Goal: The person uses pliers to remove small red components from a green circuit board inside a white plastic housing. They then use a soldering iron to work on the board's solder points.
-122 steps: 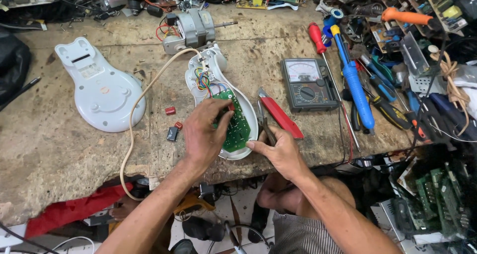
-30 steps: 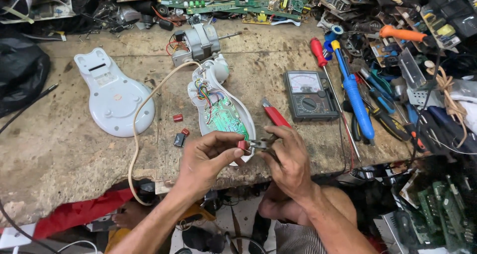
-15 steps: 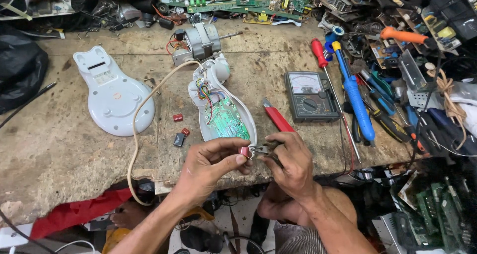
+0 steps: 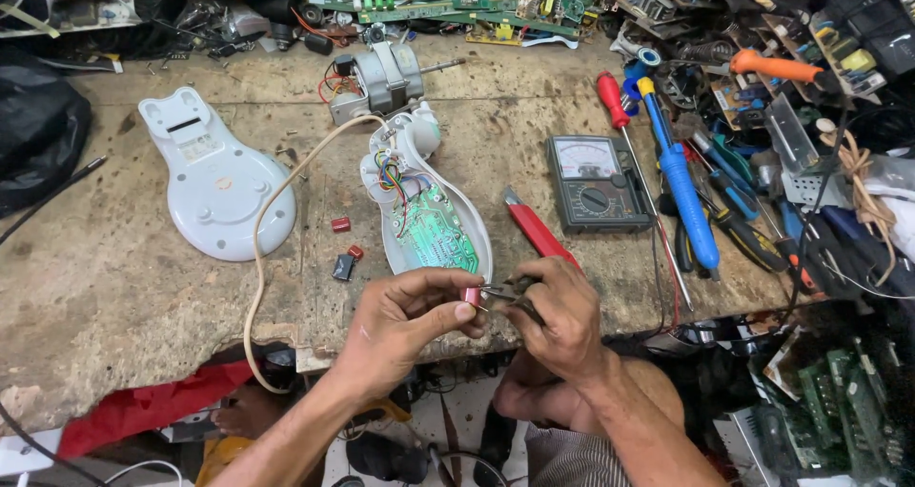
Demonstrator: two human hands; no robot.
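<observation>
Head view: left hand (image 4: 405,320) pinching red capacitor (image 4: 471,296), right hand (image 4: 558,315) clenched on pliers (image 4: 503,292), circuit board (image 4: 437,234) inside open white casing (image 4: 381,177)

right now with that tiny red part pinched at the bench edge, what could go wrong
1. The small red component, held between the left hand fingertips and the pliers in the right hand, sits past the worn wooden bench edge; if it slips, it likely drops to the floor.
2. The green circuit board in the open white plastic shell lies just beyond the hands; a slip of the pliers could hit it.
</observation>
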